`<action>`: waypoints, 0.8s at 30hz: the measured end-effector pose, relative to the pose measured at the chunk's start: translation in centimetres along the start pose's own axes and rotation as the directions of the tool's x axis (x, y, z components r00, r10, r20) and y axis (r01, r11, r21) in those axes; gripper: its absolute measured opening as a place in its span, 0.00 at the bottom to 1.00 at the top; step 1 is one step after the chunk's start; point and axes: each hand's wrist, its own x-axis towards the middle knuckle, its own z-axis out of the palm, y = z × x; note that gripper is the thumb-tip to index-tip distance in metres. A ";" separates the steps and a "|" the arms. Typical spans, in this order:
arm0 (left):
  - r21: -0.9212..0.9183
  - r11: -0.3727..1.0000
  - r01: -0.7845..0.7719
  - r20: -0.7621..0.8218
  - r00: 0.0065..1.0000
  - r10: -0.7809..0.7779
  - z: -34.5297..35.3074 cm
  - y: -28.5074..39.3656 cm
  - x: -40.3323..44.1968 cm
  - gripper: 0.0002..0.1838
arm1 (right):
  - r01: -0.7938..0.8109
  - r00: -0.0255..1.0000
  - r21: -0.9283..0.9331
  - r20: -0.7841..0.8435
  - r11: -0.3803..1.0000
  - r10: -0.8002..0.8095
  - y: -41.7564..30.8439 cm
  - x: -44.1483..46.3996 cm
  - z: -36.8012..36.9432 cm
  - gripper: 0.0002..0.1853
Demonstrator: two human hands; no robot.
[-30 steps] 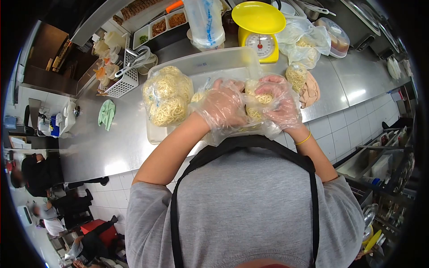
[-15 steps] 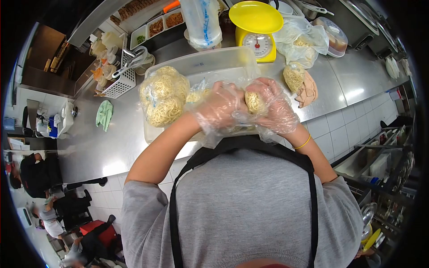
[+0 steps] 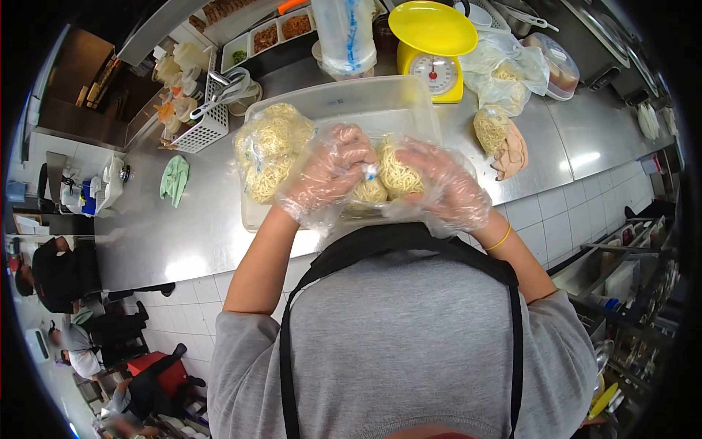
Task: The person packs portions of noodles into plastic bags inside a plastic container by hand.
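Both my hands wear clear plastic gloves and are over a translucent plastic tub [image 3: 347,102]. My right hand [image 3: 446,179] is closed around the side of a bag of noodles [image 3: 398,172], pale yellow and rounded. My left hand [image 3: 333,164] is curled, its fingertips pinching gathered clear plastic with a blue mark beside that bag. Just below the left fingertips, a second noodle bundle [image 3: 371,192] shows partly. Larger bagged noodles [image 3: 270,154] fill the tub's left end.
A yellow dial scale [image 3: 433,69] stands behind the tub, next to a roll of clear bags [image 3: 344,40]. Rightward lie a noodle bag [image 3: 491,130], a peach cloth [image 3: 511,151] and an open plastic bag [image 3: 508,73]. A white basket [image 3: 205,132] and green cloth [image 3: 174,181] are left.
My hands have moved apart, the left one shifting left. More of the noodle bag by my right hand shows, and a second bundle is visible below it. The whole view has shifted slightly.
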 end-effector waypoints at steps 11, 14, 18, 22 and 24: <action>0.146 0.987 -0.067 0.062 0.996 0.058 1.6 2.7 2.6 0.17 | -0.306 0.882 0.786 0.022 0.537 0.470 4.0 -1.6 -0.6 0.21; 0.226 0.974 -0.033 0.085 0.996 0.014 2.0 2.2 2.3 0.17 | -0.483 0.716 0.747 0.036 0.457 0.697 3.6 -1.2 -2.7 0.14; 0.176 0.983 -0.050 0.036 0.998 0.044 2.2 2.0 2.2 0.17 | -0.604 0.796 0.296 0.189 0.740 0.575 3.0 -1.4 -2.1 0.17; 0.252 0.962 -0.102 0.084 0.993 0.083 1.5 2.7 2.1 0.19 | -0.453 0.843 -0.064 0.295 0.889 0.450 2.3 -0.3 -1.8 0.17; 0.242 0.962 -0.128 0.072 0.991 0.114 1.4 2.4 2.2 0.21 | -0.334 0.875 -0.208 0.295 0.919 0.384 2.8 -0.3 -1.5 0.16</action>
